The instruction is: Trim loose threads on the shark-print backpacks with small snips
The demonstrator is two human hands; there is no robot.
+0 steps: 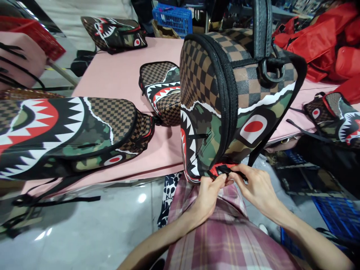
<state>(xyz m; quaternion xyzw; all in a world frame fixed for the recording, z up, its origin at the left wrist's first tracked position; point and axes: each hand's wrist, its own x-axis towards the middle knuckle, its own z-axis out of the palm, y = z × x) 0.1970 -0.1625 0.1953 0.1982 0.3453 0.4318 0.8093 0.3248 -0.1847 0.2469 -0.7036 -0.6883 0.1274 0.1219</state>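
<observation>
A backpack [225, 93] with brown checker, camouflage and a shark-mouth print stands upright in front of me, its bottom near my lap. My left hand [209, 195] is closed in a pinch on the bag's lower edge by the red trim. My right hand [253, 185] pinches a black strap or zipper tab [225, 169] at the same spot. Both hands touch each other under the bag.
A pink table [118, 78] carries several more shark-print bags: a large one at left [70, 135], a small one in the middle [161, 90], one at the back [115, 32], one at right [334, 116]. Red bags [323, 37] are piled at back right; a blue crate [171, 17] stands behind.
</observation>
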